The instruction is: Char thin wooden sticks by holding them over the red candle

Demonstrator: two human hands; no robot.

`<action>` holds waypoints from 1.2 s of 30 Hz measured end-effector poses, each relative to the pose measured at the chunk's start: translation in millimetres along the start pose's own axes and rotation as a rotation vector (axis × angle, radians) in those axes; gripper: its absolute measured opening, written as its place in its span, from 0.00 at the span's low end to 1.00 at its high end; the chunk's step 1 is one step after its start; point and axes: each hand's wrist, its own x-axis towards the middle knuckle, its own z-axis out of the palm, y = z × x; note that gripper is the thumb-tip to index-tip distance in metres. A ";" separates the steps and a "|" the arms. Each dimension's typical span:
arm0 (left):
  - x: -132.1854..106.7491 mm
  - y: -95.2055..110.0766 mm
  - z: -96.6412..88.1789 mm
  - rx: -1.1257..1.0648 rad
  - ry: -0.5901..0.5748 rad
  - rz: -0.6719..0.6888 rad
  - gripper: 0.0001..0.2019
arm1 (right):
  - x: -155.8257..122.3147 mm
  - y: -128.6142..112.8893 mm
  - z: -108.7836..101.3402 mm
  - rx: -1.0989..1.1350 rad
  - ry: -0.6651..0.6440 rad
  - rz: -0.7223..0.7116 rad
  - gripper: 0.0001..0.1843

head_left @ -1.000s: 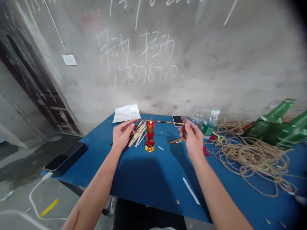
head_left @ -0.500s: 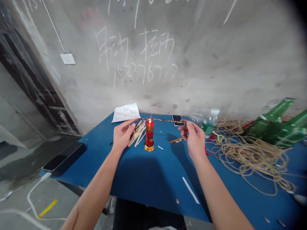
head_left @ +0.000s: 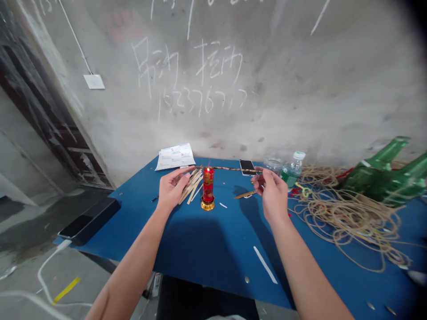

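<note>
My left hand and my right hand each pinch one end of a thin, dark-mottled stick and hold it level. The stick's left part passes just above the flame of a lit red candle on a gold base, standing on the blue table. A pile of pale wooden sticks lies on the table just right of my left hand.
At the back of the table lie papers, a phone, a glass jar and a green-labelled water bottle. Tangled tan cord and green glass bottles fill the right side. A dark tablet lies at the left edge.
Both hands shifted slightly to the right with the stick, which stays over the flame. The right hand's fingers have turned a little around the stick's end.
</note>
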 end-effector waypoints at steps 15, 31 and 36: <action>0.6 0.6 0.9 0.028 0.044 -0.019 0.14 | -1.2 1.1 1.7 -0.021 -0.037 -0.003 0.23; 2.0 5.4 0.3 0.023 0.092 -0.024 0.13 | -3.1 -0.6 2.9 -0.043 -0.074 -0.004 0.23; 1.9 5.2 -0.2 0.022 0.103 -0.034 0.13 | -3.1 -0.1 2.6 -0.044 -0.088 -0.003 0.23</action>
